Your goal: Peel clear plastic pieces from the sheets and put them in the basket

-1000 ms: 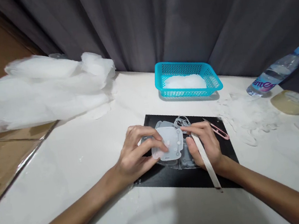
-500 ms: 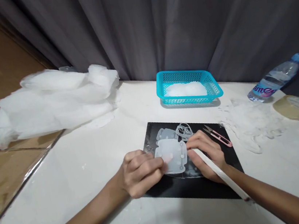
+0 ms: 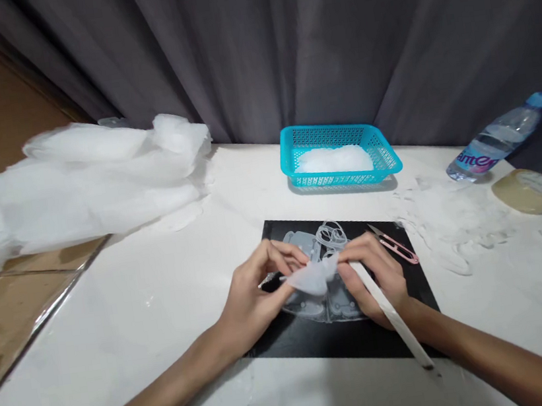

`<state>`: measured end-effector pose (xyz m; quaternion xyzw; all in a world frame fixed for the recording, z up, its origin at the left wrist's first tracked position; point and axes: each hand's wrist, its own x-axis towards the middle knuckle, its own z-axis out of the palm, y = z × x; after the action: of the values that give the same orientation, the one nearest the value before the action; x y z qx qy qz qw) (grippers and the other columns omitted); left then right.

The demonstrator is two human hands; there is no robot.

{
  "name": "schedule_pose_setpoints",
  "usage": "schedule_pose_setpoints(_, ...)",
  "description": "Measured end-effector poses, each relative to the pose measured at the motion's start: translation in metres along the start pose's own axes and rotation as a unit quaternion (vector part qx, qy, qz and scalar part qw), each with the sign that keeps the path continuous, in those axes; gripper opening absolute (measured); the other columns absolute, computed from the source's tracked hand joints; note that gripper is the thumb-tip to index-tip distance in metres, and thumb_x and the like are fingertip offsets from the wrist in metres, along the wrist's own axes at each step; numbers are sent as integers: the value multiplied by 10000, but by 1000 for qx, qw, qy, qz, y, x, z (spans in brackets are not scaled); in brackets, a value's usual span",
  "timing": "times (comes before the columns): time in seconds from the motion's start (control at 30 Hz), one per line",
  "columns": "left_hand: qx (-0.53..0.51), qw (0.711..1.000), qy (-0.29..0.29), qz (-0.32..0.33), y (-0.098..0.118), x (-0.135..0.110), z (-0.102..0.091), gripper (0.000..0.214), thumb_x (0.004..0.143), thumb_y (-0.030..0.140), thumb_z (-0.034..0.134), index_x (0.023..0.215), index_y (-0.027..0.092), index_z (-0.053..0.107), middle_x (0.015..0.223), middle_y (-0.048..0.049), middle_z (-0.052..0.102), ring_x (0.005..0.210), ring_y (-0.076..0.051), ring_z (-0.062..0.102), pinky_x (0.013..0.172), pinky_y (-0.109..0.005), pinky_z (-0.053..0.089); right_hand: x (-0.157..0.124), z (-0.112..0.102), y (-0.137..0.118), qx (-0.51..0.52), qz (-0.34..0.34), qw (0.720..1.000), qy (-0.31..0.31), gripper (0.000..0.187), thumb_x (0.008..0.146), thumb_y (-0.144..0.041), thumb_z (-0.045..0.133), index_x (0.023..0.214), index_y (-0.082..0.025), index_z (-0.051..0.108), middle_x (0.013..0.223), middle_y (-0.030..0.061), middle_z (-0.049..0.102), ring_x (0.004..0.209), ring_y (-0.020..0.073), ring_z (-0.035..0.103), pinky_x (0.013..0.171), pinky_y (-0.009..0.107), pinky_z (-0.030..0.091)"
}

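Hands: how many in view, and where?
2: left hand, pinching the left side of a bent translucent sheet; right hand, at the sheet's right edge, gripping a white stick. Both are at the black mat; none appear hidden.

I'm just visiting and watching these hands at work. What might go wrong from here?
The thin translucent sheet is bent between the left hand and the right hand, so it might crease or tear. The pink snips lie close to the right hand, so their blades could nick a finger. The white stick held there as well may make its grip clumsier.
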<state>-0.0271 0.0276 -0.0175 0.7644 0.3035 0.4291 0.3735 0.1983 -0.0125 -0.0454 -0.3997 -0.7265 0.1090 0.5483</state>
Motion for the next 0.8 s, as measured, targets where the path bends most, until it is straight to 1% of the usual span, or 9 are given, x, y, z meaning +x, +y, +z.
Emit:
schedule_pose_setpoints(0.03,-52,996,12,-74,2,2,3,254,941,150,719,889,228,484,994,-9,700,859,-141,702,734,-247,573,1,0,0,-6,26,1000,5,150,950,-83,622,1039,-200,650,910,48,613,832,187,597,736,341,510)
schedule_pose_setpoints(0.07,-90,988,14,-127,4,3,5,262,931,192,748,915,232,490,966,6,676,826,-130,682,704,-230,561,2,0,1,-11,47,999,10,135,948,-102,643,1036,-204,649,921,45,612,842,186,605,744,339,516)
schedule_pose_setpoints(0.1,-115,981,7,-158,5,4,7,261,921,224,770,961,237,513,950,16,658,808,-123,663,688,-218,549,3,-1,1,-13,63,998,15,129,940,-128,673,1038,-207,647,930,41,608,849,186,612,747,338,522)
schedule_pose_setpoints(0.17,-145,971,-28,-190,7,6,6,283,922,264,776,1113,254,566,957,19,647,797,-118,640,677,-207,528,4,-1,2,-13,73,997,16,192,914,-185,736,1084,-207,650,959,44,604,861,192,621,737,338,531)
schedule_pose_setpoints(0.2,-154,967,-44,-199,8,6,6,307,930,280,768,1174,262,582,972,14,650,799,-119,633,679,-206,520,5,-1,2,-14,70,997,7,241,908,-203,751,1129,-205,653,984,53,606,876,197,625,736,341,534)
schedule_pose_setpoints(0.27,-165,960,-65,-215,11,6,5,277,951,316,743,1196,257,627,988,4,654,803,-119,616,685,-205,503,5,-2,1,-15,49,998,-21,288,922,-199,739,1199,-202,660,1012,68,623,903,207,627,753,351,536)
schedule_pose_setpoints(0.37,-166,956,-72,-232,14,6,5,167,979,372,700,1036,214,699,895,10,630,764,-111,574,667,-203,465,6,-2,1,-7,-2,999,-41,220,950,-126,678,1157,-200,684,938,58,642,857,199,611,753,357,518)
schedule_pose_setpoints(0.47,-150,959,-70,-230,17,6,6,234,992,394,676,892,185,707,803,20,591,706,-101,525,625,-206,425,5,-1,1,-1,-37,998,-42,166,940,-84,666,1065,-192,684,868,46,643,785,188,582,720,358,492)
schedule_pose_setpoints(0.8,-150,959,-61,-234,16,5,9,243,964,395,706,862,174,707,764,20,587,666,-106,521,585,-217,423,2,0,3,-5,-45,998,-45,149,940,-95,634,1020,-215,669,840,51,652,755,202,572,691,378,484)
